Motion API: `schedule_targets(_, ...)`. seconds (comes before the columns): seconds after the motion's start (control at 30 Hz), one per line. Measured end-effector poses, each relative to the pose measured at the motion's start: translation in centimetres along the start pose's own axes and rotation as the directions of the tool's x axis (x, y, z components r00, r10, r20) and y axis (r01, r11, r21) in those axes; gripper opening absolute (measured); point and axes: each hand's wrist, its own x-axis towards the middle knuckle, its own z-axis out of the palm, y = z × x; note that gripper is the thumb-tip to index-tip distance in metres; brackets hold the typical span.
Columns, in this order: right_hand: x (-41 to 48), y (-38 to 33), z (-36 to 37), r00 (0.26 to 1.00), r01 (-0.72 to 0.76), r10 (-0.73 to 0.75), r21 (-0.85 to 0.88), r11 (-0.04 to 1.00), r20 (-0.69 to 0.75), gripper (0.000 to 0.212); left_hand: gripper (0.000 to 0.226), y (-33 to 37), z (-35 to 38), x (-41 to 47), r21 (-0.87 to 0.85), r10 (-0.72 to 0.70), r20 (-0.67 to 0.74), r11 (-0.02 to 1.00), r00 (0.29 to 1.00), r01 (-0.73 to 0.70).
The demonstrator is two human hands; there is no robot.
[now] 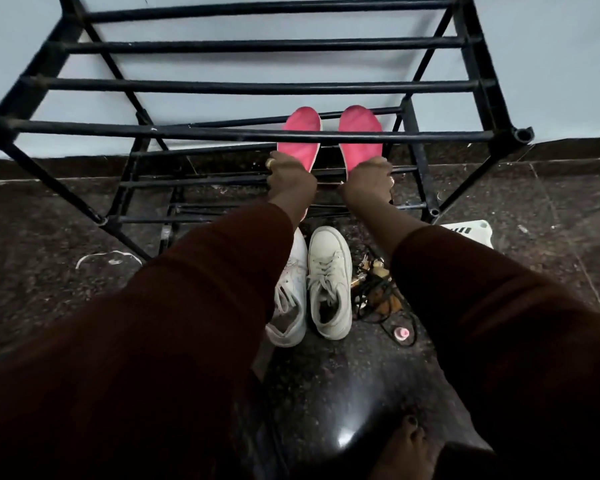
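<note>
Clearly, your left hand (290, 176) had its grip curled round the heel of the left pink shoe (300, 140) and your right hand (369, 181) round the right pink shoe (361, 140), both lying on a lower shelf of the rack (257, 135). They looked light and soft, best held at the heel; your arms reached forward, parallel.

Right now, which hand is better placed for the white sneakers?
Probably left: the left hand and right hand each grip a pink shoe, but the left lies nearer the white sneakers.
</note>
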Motion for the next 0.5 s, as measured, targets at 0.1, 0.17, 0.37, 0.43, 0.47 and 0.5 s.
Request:
schedule_targets(0.1,-1.4,0.6,-0.2,0.999,0.041,-0.041,0.016,0.999,-0.014,0.057,0.052,-0.5,-0.6,-1.4,-0.016,0.041,-0.006,0.999,0.999,-0.041)
schedule_targets(0.17,-2.8,1.1,-0.6,0.995,0.094,-0.092,0.027,0.995,-0.040,0.054,0.066,-1.2,-1.4,-2.6,0.019,0.144,0.017,0.989,0.989,-0.144)
schedule_targets(0.37,-9.9,3.4,-2.3,0.969,0.243,-0.237,0.104,0.964,-0.062,0.055,0.076,-3.6,-3.9,-7.2,-0.103,0.229,-0.020,0.968,0.973,-0.230)
schedule_targets(0.43,-12.7,4.7,-2.5,0.975,0.222,-0.217,0.151,0.963,-0.045,0.057,0.069,-5.1,-4.6,-9.2,-0.121,0.219,-0.026,0.968,0.975,-0.221)
schedule_targets(0.47,-14.1,5.7,-2.2,0.975,0.220,-0.219,0.149,0.964,-0.026,0.054,0.066,-6.2,-4.8,-10.3,-0.136,0.216,-0.024,0.967,0.976,-0.217)
schedule_targets(0.5,-15.5,6.8,-1.7,0.977,0.212,-0.213,0.170,0.962,-0.016,0.050,0.064,-7.4,-4.9,-11.4,-0.163,0.212,-0.016,0.964,0.977,-0.211)
